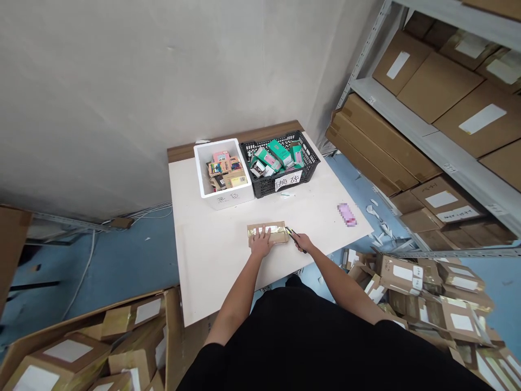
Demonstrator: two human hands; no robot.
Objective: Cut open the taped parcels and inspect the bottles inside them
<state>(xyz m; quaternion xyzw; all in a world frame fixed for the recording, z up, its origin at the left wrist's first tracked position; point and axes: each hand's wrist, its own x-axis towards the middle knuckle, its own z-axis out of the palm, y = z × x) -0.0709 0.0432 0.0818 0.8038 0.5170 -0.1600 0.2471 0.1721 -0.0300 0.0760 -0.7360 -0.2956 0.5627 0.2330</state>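
Observation:
A small taped cardboard box (279, 237) lies flat near the front of the white table (211, 255). My left hand (261, 243) rests on its left half with the fingers spread, pressing on the top. In my right hand (303, 243) is a box cutter (293, 235) with a black and yellow handle, the fingers wrapped round it. The cutter's tip is at the right end of the box, by the tape. Whether the blade has gone into the tape is too small to tell.
Behind stand a white foam box (228, 200) of small packages and a black plastic basket (264, 190) of green boxes. A blurred pink item (347, 214) lies at the table's right. Cartons fill a shelf (423, 136), a floor pile (443, 304) and a large carton (173, 326).

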